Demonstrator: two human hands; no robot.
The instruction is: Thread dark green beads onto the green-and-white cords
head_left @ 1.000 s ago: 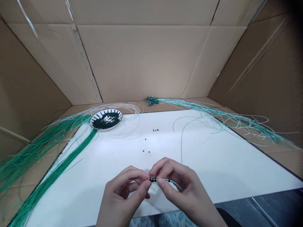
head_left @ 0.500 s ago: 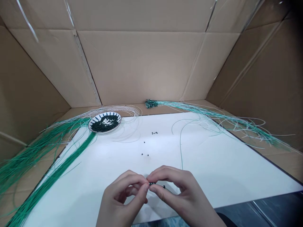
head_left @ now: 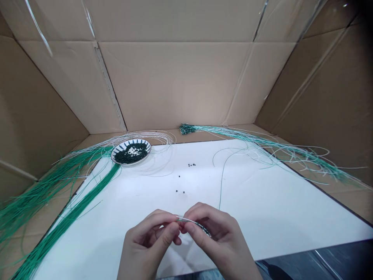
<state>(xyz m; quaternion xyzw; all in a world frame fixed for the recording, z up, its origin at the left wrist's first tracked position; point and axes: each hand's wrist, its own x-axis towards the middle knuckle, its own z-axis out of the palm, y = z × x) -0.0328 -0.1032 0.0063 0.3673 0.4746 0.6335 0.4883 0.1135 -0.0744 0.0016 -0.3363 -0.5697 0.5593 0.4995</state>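
Observation:
My left hand [head_left: 150, 239] is closed, thumb and forefinger pinching around the end of a thin white cord [head_left: 189, 220] and a green thread beside it. Close on its right, my right hand [head_left: 217, 231] pinches the same cord between thumb and forefinger. Dark beads [head_left: 204, 228] sit along the cord below the right fingers, partly covered by them. A long pale green thread [head_left: 222, 179] runs from behind the right hand up the white board. Exactly which strand each fingertip presses is hard to make out.
A patterned plate [head_left: 114, 158] of dark beads stands at the back left. Several loose beads [head_left: 191, 165] lie on the white board [head_left: 276, 217]. Green strands [head_left: 78, 212] lie at left, a finished-looking bundle [head_left: 233, 133] at back right. Cardboard walls [head_left: 175, 85] enclose the board.
The white cord now shows across the gap between my fingertips. The beads that were at the left fingertips are now under my right fingers, and the hands are slightly further apart.

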